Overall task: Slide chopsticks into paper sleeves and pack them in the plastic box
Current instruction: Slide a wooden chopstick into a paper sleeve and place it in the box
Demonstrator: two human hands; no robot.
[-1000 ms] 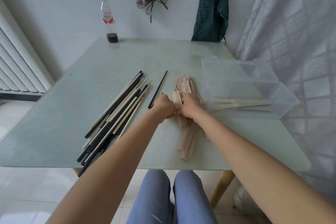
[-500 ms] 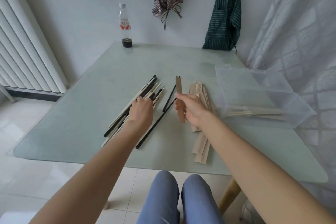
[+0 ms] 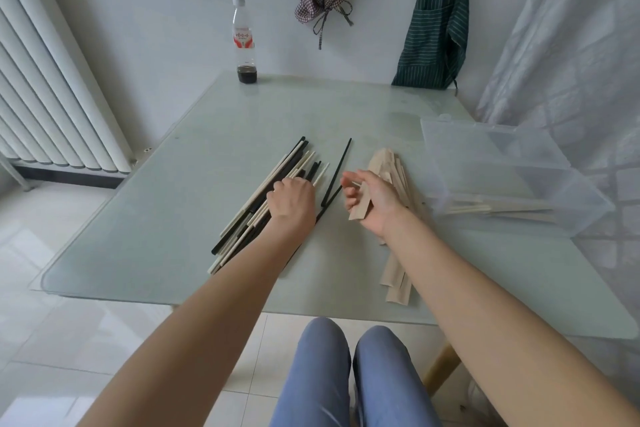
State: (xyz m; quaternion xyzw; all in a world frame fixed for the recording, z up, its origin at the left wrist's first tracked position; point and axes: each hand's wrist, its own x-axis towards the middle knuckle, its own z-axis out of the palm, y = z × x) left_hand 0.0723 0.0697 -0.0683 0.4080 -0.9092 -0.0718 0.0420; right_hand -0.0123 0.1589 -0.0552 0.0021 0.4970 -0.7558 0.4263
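A pile of black and pale chopsticks (image 3: 242,215) lies slanted on the glass table (image 3: 173,218). My left hand (image 3: 292,199) rests on the pile with its fingers curled down among the sticks; whether it grips one is hidden. My right hand (image 3: 372,201) holds one tan paper sleeve (image 3: 360,206) across its palm, just right of two loose black chopsticks (image 3: 337,172). A heap of empty paper sleeves (image 3: 398,274) lies under and behind that hand. The clear plastic box (image 3: 519,184) at the right holds several sleeved chopsticks (image 3: 502,208).
A water bottle (image 3: 245,42) with dark liquid stands at the table's far edge. A radiator (image 3: 52,80) is on the left, a curtain (image 3: 571,45) on the right, and two aprons hang on the wall. My knees (image 3: 349,374) sit below the near edge.
My hands have parted from the sleeve heap. The right hand came away with one sleeve and tipped it down into the palm; the left hand crossed onto the chopstick pile.
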